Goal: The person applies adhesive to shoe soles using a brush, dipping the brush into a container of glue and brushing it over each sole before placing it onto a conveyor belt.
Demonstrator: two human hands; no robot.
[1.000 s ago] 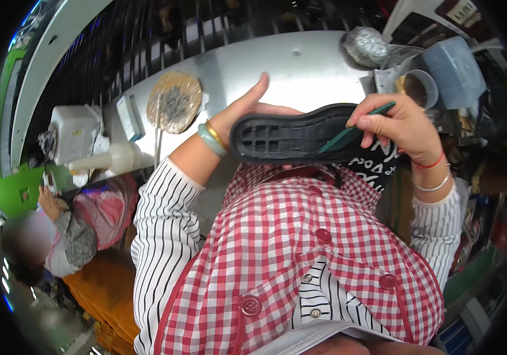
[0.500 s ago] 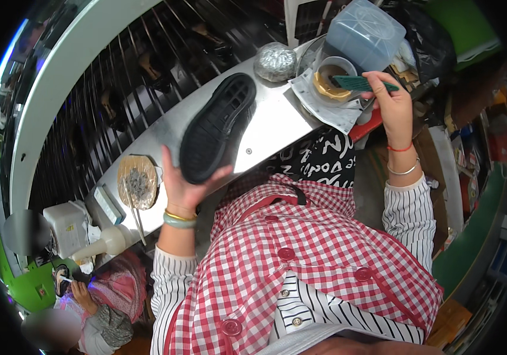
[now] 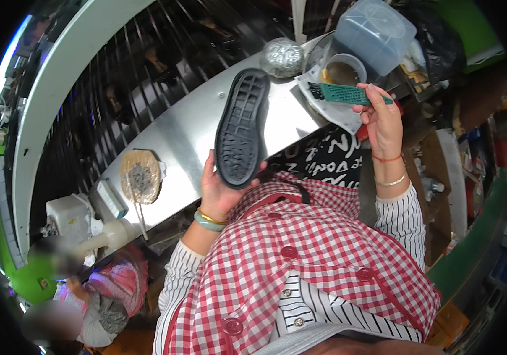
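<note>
A black shoe sole [image 3: 243, 124] with a gridded hollow inner side rests in my left hand [image 3: 221, 189], its toe pointing away from me. The fingers and thumb hold it by the near end. My right hand [image 3: 380, 115] pinches the end of a green brush [image 3: 345, 93] with dark bristles. The brush lies level in the air, its bristles pointing left toward the sole. Just beyond it stands a round clear tub [image 3: 346, 69] with brownish liquid in it, on a sheet of pale paper [image 3: 330, 106].
A narrow metal bench [image 3: 191, 142] runs along a rack of dark rods. On it are a foil-wrapped ball [image 3: 282, 58], a wrapped pad [image 3: 141, 176] with a thin stick, a white squeeze bottle [image 3: 114, 234] and a lidded plastic box [image 3: 376, 35]. Another person [image 3: 108, 302] sits at lower left.
The brush has come out of the tub and moved left and nearer. My left hand has lifted the sole to the right and turned its hollow side up toward me.
</note>
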